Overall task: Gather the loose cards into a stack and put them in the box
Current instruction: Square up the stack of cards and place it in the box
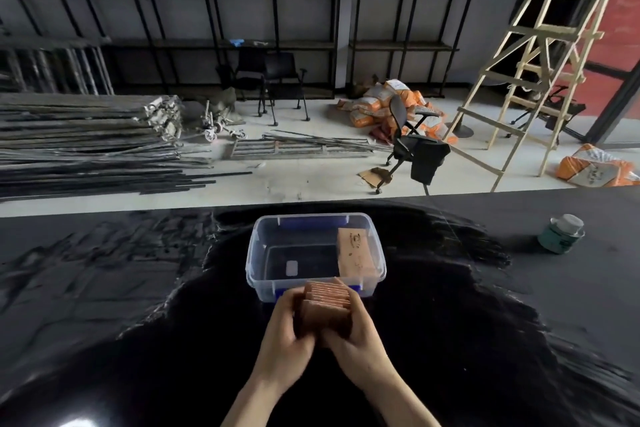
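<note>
Left hand (289, 329) and right hand (356, 333) clamp the stack of copper-brown cards (325, 309) from both sides, squaring edges, just before the clear plastic box (258, 253) on the glossy black worktop (138, 322); a tan packet (356, 253) leans inside.

Illumination is dim and even, with no hard-edged shadows. The brightest zone is the pale floor (311, 180) across the middle of the frame. The glossy black table (104, 288) in the lower half reflects light as streaked grey glare at lower left and lower right, with a small white hotspot at the bottom left edge. Wide-angle distortion bends the shelving (173, 11) uprights at upper left and the ladder (540, 56) at upper right. Detail is soft overall; both hands show slight blur.
</note>
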`<act>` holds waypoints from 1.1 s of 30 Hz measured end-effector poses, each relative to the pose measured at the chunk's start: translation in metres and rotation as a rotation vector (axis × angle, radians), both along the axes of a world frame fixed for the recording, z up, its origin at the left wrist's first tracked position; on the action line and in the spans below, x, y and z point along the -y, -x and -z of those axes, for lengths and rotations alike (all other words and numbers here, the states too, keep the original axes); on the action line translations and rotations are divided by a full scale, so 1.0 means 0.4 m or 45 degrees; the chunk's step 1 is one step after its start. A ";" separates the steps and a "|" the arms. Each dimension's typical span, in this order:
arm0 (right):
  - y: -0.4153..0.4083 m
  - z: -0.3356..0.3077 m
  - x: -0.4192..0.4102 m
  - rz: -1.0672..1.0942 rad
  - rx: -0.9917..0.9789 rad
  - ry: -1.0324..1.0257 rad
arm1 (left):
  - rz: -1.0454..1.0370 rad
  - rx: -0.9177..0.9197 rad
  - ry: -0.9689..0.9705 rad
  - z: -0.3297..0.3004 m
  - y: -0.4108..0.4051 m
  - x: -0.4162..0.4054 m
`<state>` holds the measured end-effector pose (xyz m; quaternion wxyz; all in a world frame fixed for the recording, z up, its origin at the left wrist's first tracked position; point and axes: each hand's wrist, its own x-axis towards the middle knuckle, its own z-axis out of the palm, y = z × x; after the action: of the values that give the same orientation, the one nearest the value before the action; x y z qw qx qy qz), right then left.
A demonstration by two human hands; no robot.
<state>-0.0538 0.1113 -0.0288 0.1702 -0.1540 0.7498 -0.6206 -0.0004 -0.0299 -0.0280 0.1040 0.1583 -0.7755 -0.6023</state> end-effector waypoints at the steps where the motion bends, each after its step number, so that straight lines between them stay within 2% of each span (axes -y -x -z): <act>1: -0.003 -0.008 0.003 -0.010 0.083 0.021 | 0.002 0.006 -0.096 0.000 -0.003 -0.002; 7: 0.000 -0.027 0.007 0.078 0.350 0.307 | -0.006 -0.096 -0.543 0.004 -0.008 -0.036; 9: -0.015 -0.030 0.019 0.101 0.368 0.375 | -0.079 -0.089 -0.653 0.008 -0.001 -0.061; 14: -0.038 -0.042 0.048 0.141 0.650 0.528 | -0.334 -0.028 -0.840 0.019 0.031 -0.095; 16: -0.037 -0.034 0.050 0.179 0.642 0.573 | -0.390 -0.103 -0.803 0.017 0.034 -0.099; 20: -0.053 0.013 0.075 0.406 0.568 0.489 | -0.644 -0.097 -0.323 0.019 0.035 -0.130; 23: -0.055 0.014 0.078 0.510 0.593 0.486 | -0.701 -0.073 -0.131 0.037 0.044 -0.131; 25: -0.046 0.015 0.069 0.508 0.621 0.482 | -0.759 -0.104 -0.149 0.034 0.055 -0.121; 27: -0.043 0.018 0.064 0.430 0.567 0.461 | -0.856 -0.181 -0.380 0.013 0.065 -0.123; 29: -0.039 0.025 0.065 0.422 0.486 0.407 | -0.792 -0.205 -0.647 -0.005 0.072 -0.139; 33: -0.018 0.020 0.067 0.417 0.414 0.403 | -0.613 -0.248 -0.687 -0.016 0.066 -0.155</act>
<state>-0.0466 0.0844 -0.0366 0.1594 0.0462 0.6213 -0.7658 -0.0270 0.0320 -0.0215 0.2704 0.3000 -0.5158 -0.7555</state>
